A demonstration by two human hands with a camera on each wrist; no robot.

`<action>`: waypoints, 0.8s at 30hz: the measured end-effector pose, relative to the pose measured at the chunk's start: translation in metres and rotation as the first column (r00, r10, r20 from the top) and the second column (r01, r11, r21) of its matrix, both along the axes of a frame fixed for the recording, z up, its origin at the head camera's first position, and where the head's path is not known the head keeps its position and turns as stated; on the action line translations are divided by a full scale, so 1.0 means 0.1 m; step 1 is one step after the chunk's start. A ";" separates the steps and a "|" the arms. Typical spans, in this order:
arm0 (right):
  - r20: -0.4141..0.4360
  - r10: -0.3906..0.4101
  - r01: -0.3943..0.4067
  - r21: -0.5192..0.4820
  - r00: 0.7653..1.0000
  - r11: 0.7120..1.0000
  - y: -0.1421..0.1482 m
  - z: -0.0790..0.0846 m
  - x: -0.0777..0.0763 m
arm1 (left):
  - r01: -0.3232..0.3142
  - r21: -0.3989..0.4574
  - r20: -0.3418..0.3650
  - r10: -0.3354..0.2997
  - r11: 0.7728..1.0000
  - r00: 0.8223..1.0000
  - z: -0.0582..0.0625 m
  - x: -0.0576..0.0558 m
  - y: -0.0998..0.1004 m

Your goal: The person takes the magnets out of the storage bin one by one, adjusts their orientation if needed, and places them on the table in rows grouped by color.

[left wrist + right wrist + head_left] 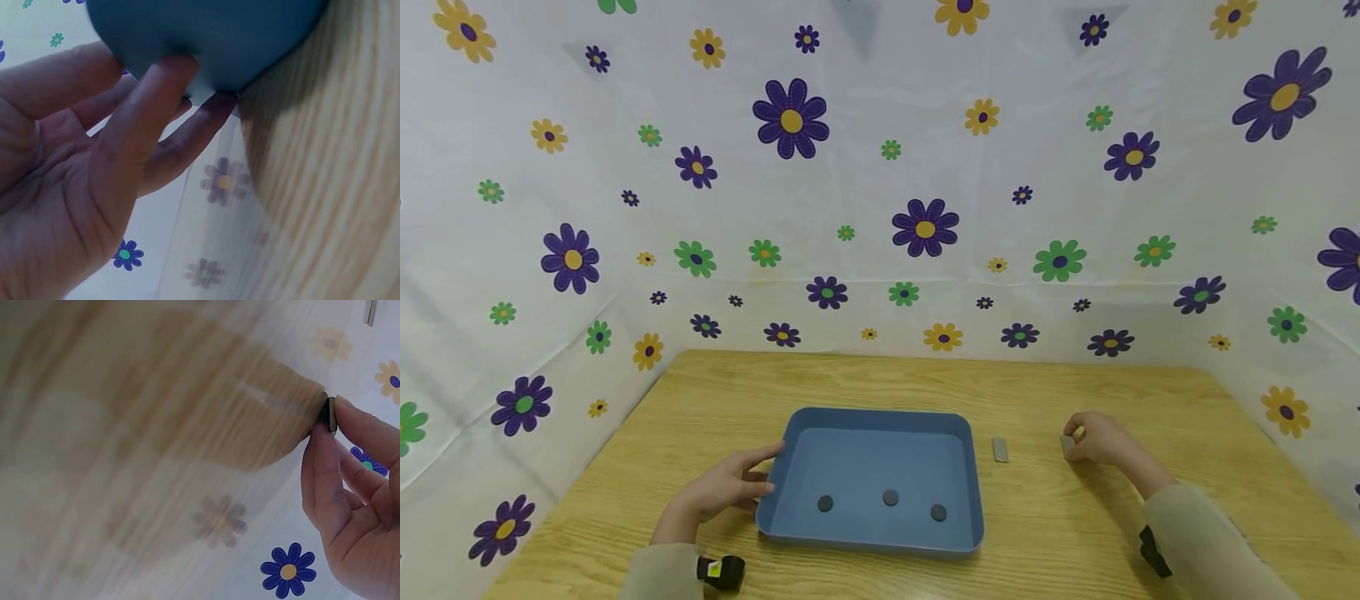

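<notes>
A blue rectangular tray [880, 425] lies on the wooden table, with three dark grey discs [891, 497] on its floor near the front. My left hand [722, 485] touches the tray's left wall with extended, spread fingers; in the left wrist view the fingertips [178, 65] rest against the blue side. To the right of the tray, my right hand [1101, 440] pinches a small flat grey rectangular piece [1067, 446] between thumb and fingers, close over the table. In the right wrist view this piece [332, 415] is seen nearly edge-on. A similar grey piece [1000, 450] lies between tray and right hand.
The light wooden table [715, 392] extends around the tray. A white flower-patterned cloth [880, 192] hangs behind the table and along both sides. Each wrist wears a black camera, one showing at the left cuff [722, 572].
</notes>
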State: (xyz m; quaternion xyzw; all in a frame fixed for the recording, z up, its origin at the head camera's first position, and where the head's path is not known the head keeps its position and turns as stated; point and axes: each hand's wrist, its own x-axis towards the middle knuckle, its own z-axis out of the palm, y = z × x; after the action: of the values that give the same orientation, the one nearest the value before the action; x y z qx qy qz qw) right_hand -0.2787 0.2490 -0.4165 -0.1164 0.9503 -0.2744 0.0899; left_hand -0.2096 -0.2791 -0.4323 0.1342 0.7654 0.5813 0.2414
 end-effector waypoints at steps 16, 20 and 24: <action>-0.034 0.006 -0.004 0.075 0.999 0.997 0.02 -0.01 0.01 | -0.008 -0.019 -0.001 0.008 1.000 1.000 0.02 0.00 0.01; -0.023 0.018 -0.018 0.030 1.000 0.999 0.04 0.01 0.03 | -0.015 -0.024 -0.004 0.015 1.000 1.000 0.02 0.00 0.01; -0.067 0.020 -0.019 0.019 0.998 1.000 0.02 0.10 0.05 | -0.017 -0.023 0.001 0.017 1.000 1.000 0.01 0.00 0.01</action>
State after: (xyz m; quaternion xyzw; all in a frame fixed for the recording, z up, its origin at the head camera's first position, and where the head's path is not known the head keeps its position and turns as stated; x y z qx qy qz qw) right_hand -0.2734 0.2514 -0.4064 -0.1340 0.9541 -0.2606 0.0615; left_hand -0.2094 -0.2783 -0.4309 0.1244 0.7730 0.5746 0.2384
